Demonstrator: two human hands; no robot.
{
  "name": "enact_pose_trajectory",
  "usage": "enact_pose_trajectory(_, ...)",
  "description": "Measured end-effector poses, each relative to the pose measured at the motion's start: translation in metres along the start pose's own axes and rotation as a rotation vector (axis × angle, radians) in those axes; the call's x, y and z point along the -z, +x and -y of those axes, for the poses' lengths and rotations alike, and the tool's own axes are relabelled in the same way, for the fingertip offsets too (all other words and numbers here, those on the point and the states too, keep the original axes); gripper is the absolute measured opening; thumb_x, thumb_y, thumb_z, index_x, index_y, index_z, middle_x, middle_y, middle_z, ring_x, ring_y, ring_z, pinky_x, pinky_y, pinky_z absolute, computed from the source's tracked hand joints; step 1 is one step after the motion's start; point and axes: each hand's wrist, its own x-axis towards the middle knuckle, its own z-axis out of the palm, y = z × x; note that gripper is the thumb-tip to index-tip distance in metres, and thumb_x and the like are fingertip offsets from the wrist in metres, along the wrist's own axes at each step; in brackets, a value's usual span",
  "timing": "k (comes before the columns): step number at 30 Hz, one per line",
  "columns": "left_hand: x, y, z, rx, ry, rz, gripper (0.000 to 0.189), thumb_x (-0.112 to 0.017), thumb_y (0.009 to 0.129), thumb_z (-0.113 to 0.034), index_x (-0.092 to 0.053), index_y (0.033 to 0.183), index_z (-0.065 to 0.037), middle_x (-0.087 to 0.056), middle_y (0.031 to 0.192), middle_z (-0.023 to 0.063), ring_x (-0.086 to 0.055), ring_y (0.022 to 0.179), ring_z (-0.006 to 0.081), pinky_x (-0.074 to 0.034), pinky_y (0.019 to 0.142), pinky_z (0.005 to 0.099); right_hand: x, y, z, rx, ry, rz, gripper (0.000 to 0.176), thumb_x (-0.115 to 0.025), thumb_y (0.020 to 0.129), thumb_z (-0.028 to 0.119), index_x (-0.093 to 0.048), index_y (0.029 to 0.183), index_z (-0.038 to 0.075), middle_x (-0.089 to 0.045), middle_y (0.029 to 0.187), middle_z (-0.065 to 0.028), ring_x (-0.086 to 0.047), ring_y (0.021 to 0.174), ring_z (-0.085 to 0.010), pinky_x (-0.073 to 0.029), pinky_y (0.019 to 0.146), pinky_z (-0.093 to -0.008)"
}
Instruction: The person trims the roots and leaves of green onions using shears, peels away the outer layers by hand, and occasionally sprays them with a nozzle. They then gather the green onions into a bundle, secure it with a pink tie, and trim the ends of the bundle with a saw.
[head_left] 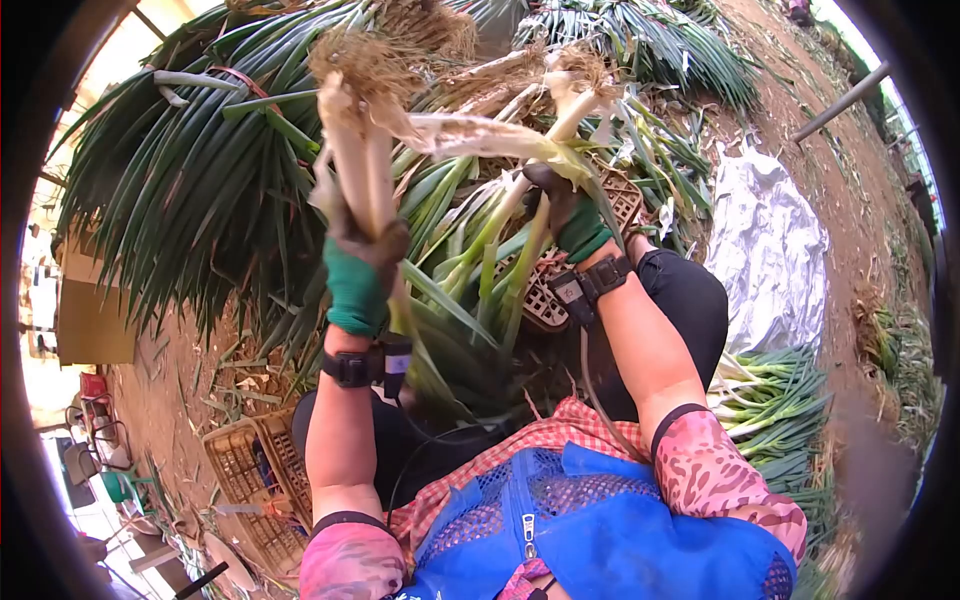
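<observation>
My left hand (362,258), in a dark-palmed green glove, is closed around a few thick green onions (362,165). Their dry brown roots point up and the leaves hang down below the fist. My right hand (568,212), gloved the same way, grips another green onion (572,112) just under its white base, roots upward too. A pale, papery strip of outer leaf (470,135) stretches between the two bundles. Loose green leaves (480,270) lie beneath both hands, over a brown plastic crate (545,300).
A large heap of green onions (190,190) rises at the left, with more bundles (650,50) at the back. White sheeting (765,250) lies at the right, near cleaned onions (765,395). A tan crate (255,480) stands at lower left; a metal pole (840,102) juts in at upper right.
</observation>
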Motion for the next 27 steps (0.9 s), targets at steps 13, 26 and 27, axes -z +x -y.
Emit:
enact_pose_trajectory(13,-0.025,-0.017,0.006,0.198,-0.063,0.479,0.061,-0.083,0.074,-0.017,-0.054,0.125,-0.002,-0.065,0.107,0.0047,-0.061,0.093,0.0121,-0.051,0.082,0.028,-0.054,-0.057,0.024,0.753,-0.987,0.259,0.038,-0.051,0.095,0.024,-0.056,0.13,0.01,-0.059,0.129,-0.0107,-0.053,0.121,-0.0267,-0.041,0.104,-0.0389)
enact_pose_trajectory(26,-0.024,-0.027,-0.022,0.306,0.014,0.947,0.051,-0.084,0.069,-0.012,-0.059,0.112,-0.005,-0.065,0.096,0.0015,-0.06,0.083,0.0112,-0.051,0.075,0.0271,-0.04,-0.07,0.114,1.461,-1.039,0.145,0.068,-0.075,0.081,0.016,-0.042,0.138,0.0,-0.05,0.134,-0.0161,-0.054,0.119,-0.0259,-0.048,0.098,-0.0383)
enact_pose_trajectory(27,-0.027,-0.032,-0.025,0.291,-0.019,0.905,0.051,-0.085,0.068,-0.013,-0.059,0.112,-0.005,-0.065,0.095,0.0014,-0.06,0.082,0.0111,-0.051,0.074,0.0272,-0.042,-0.07,0.111,1.402,-1.126,0.058,0.063,-0.069,0.086,0.02,-0.041,0.139,0.002,-0.052,0.132,-0.0153,-0.055,0.117,-0.0264,-0.048,0.097,-0.0383)
